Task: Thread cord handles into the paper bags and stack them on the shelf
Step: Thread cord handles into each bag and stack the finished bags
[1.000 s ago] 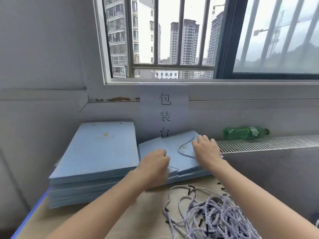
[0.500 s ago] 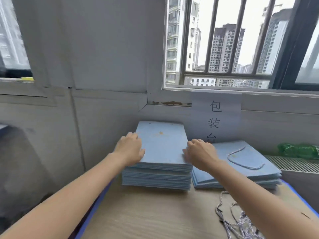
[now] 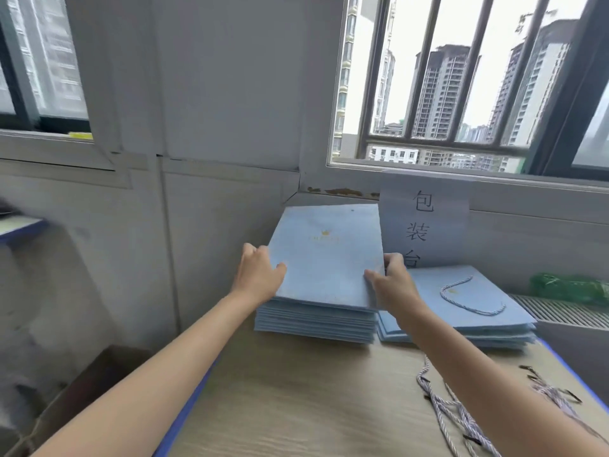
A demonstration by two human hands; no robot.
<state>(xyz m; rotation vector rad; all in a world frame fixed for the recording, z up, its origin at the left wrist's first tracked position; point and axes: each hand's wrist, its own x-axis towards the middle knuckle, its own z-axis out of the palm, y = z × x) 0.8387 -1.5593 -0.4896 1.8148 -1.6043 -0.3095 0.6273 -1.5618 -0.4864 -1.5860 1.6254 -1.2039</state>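
- Landmark for everything here is the tall stack of flat blue bags (image 3: 316, 319) sitting on the wooden table (image 3: 296, 407), pushed back near the wall under the window.
- Top bag (image 3: 328, 258) of that stack is the one in play. Its far end looks tipped up off the stack, near edge still down, so it's tilted toward the wall. No cord in it that I can see, just a small hole near the far edge.
- Left hand (image 3: 258, 278) grips the bag's left edge, thumb on top and fingers tucked behind/under it.
- Right hand (image 3: 392, 283) pinches the right edge the same way, thumb over the face, fingers curled round the side.
- The relation that matters: the bag's long axis runs away from the person, toward the wall, and the hands sit on either long side at about the near third. Neither hand is really nearer, it's an even two-handed hold.
- My guess is the next move is pulling the bag back toward the body, onto the bare table in front of the stack.
- Just right of the stack is a lower pile (image 3: 461, 311) with a cord handle (image 3: 471, 296) already looped on top, so probably the finished ones.
- Loose cords (image 3: 454, 413) lie in front of that pile, closer to the right hand, so that hand would likely grab one.
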